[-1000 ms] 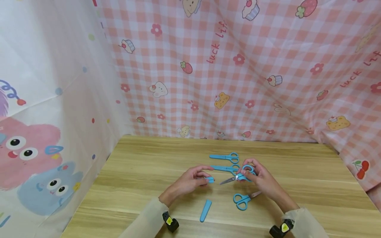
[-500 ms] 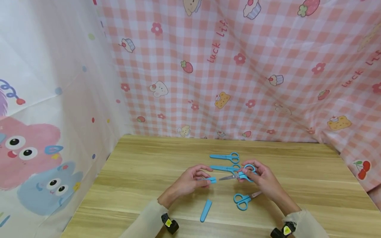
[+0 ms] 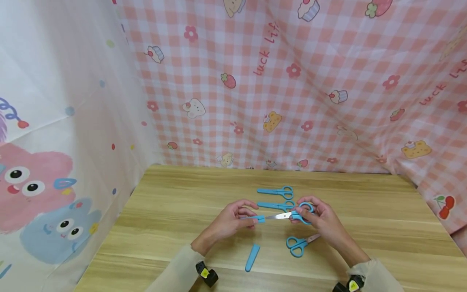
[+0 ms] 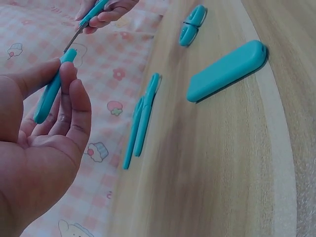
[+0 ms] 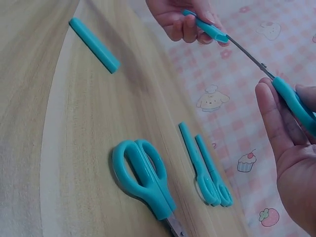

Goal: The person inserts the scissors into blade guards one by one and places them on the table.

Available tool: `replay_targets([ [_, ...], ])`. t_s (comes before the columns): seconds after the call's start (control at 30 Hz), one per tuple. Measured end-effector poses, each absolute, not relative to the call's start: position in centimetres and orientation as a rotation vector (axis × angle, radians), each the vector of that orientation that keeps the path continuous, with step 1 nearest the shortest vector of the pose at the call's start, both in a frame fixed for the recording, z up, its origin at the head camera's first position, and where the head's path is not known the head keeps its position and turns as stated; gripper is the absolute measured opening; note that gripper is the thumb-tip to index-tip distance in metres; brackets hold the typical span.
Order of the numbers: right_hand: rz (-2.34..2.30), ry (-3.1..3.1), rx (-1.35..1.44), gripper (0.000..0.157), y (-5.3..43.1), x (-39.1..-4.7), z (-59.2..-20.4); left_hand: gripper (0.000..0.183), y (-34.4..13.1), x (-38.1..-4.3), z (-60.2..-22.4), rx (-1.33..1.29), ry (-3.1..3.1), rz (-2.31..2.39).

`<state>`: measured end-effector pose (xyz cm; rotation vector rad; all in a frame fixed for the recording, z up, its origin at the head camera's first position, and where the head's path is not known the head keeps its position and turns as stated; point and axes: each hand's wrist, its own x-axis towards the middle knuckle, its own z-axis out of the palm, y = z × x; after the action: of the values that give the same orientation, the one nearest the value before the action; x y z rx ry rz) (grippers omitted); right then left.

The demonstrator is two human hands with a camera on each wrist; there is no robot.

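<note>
Between thumb and fingers, my left hand [image 3: 228, 221] pinches a blue blade cover [image 4: 47, 98], its mouth turned to the right. My right hand [image 3: 322, 217] holds a pair of blue-handled scissors [image 3: 296, 215] by the handles, blades together and pointing left. The blade tip is at the cover's mouth; in the right wrist view the blade [image 5: 249, 57] lines up with the cover, and how far in the tip sits is hard to tell. Both hands are raised above the table.
Two covered pairs of scissors, a far pair [image 3: 270, 191] and a nearer pair [image 3: 270, 205], lie behind the hands on the wooden table [image 3: 175, 251]. Bare-bladed scissors [image 3: 297, 246] rest below the right hand. A loose blue cover [image 3: 252, 258] lies nearer the front.
The scissors in my right hand have turned from slanting downward to nearly level. Their tip has moved left, from apart to the mouth of the cover in my left hand.
</note>
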<state>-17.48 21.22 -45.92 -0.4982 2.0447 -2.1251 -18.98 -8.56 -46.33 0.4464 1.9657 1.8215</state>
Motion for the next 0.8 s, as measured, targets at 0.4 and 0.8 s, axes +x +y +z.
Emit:
replay_targets([
  [0.4, -2.094, 2.065, -0.48, 0.016, 21.04, -17.43, -45.59, 0.035, -8.55, -19.03, -46.05, 0.466, 1.966, 1.817],
  [0.8, -2.076, 2.099, -0.501, 0.019, 20.89, -17.17, -45.63, 0.031, -8.62, -18.92, -46.09, 0.446, 1.959, 1.817],
])
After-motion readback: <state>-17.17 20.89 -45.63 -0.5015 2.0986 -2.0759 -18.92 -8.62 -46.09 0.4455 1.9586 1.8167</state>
